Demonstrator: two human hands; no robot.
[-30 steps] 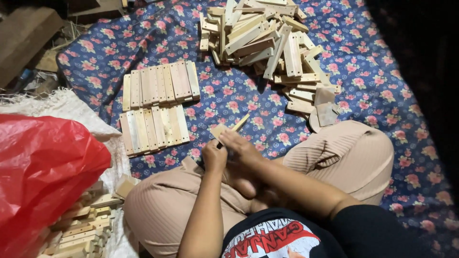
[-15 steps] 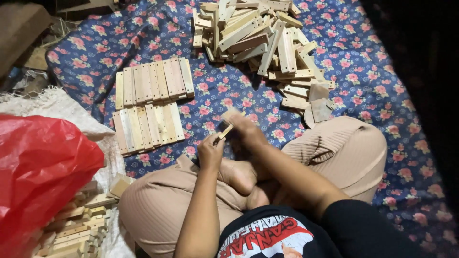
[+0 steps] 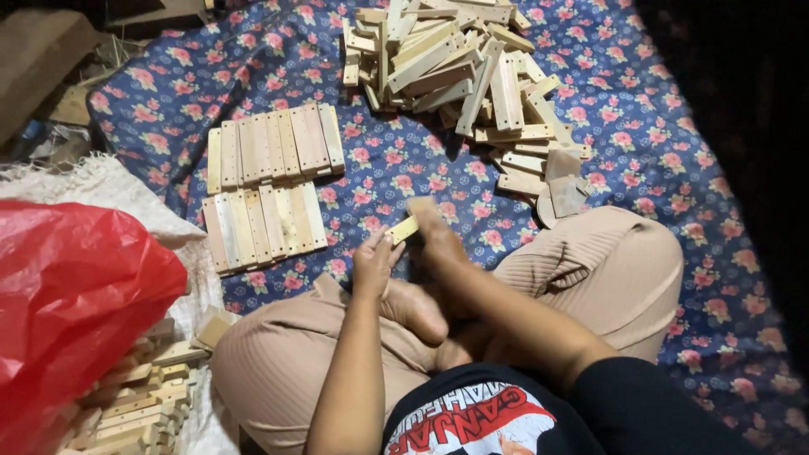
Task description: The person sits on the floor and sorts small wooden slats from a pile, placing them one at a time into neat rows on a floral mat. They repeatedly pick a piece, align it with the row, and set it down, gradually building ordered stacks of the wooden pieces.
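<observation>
The person sits cross-legged on a flowered cloth (image 3: 674, 126). The left hand (image 3: 371, 263) is closed around a small wood piece (image 3: 403, 229), just above the knees. The right hand (image 3: 434, 232) touches the same piece, but its grip is too blurry to tell. Two neat rows (image 3: 270, 181) of pieces already lie flat side by side. A big loose pile (image 3: 455, 67) is not sorted yet. A red bag (image 3: 76, 303) sits at the left.

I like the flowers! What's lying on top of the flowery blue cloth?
On the flowery blue cloth lie a loose heap of wooden slats and two neat rows of slats. The person's crossed legs rest on it too, hiding the cloth beneath.
</observation>
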